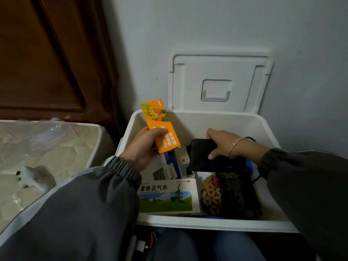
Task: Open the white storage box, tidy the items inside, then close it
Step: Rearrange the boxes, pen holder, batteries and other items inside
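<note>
The white storage box (211, 117) stands open in front of me, its lid (218, 80) leaning upright against the wall. My left hand (143, 147) holds an orange carton (160, 127) with fruit pictures above the box's left side. My right hand (222, 144) grips a black flat case (203, 159) inside the box. Below them lie a white medicine box with a green landscape (169, 196), a beaded yellow and red pouch (211, 194), a dark patterned pouch (237, 194) and small packs (169, 166), partly hidden.
A second white bin (98, 132) lined with clear plastic stands to the left, with a small white object (28, 178) inside. A brown wooden door (47, 53) is behind it. A grey wall backs the box. My knees in blue jeans (188, 245) are below the box.
</note>
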### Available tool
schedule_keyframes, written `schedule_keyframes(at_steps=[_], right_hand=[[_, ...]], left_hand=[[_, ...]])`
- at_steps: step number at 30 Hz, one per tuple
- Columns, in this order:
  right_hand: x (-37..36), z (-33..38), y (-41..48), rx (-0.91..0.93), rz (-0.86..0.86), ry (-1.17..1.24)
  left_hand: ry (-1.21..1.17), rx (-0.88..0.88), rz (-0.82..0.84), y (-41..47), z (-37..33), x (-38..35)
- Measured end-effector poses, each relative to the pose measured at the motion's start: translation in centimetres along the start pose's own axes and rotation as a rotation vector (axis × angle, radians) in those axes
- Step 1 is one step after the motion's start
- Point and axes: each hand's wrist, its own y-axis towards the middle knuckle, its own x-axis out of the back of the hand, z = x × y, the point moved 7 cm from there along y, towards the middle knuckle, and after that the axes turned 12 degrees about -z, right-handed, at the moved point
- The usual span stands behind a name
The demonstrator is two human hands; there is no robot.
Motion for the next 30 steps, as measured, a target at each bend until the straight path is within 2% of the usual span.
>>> schedule_keyframes(at_steps=[4, 10, 14, 19, 21, 24, 30], right_hand=[[1.3, -0.1, -0.7, 0.000, -0.063, 0.195], [5.1, -0.7, -1.8, -0.063, -0.366, 0.554], [7.0, -1.2, -2.7, -0.174, -0.608, 0.729], [7.5, -2.1, -4.1, -0.399, -0.782, 1.071], [6.9, -2.4, -4.3, -0.502, -0.757, 1.259], [5.4, -1.8, -4.1, -0.613, -0.589, 1.450], [3.2, 2.3, -3.3, -0.650, -0.365, 1.557]], left_hand=[[-0.006, -0.023, 0.024, 0.0, -0.4, -0.3], [-0.024, -0.045, 0.058, -0.1, -0.5, -0.5], [-0.020, -0.045, 0.060, -0.2, -0.5, -0.6], [0.008, -0.049, 0.084, -0.4, -0.4, -0.8], [0.019, -0.040, 0.091, -0.5, -0.3, -0.8], [0.001, -0.019, 0.135, -0.7, -0.3, -1.2], [-0.031, 0.085, 0.328, -1.8, -0.3, -2.6]])
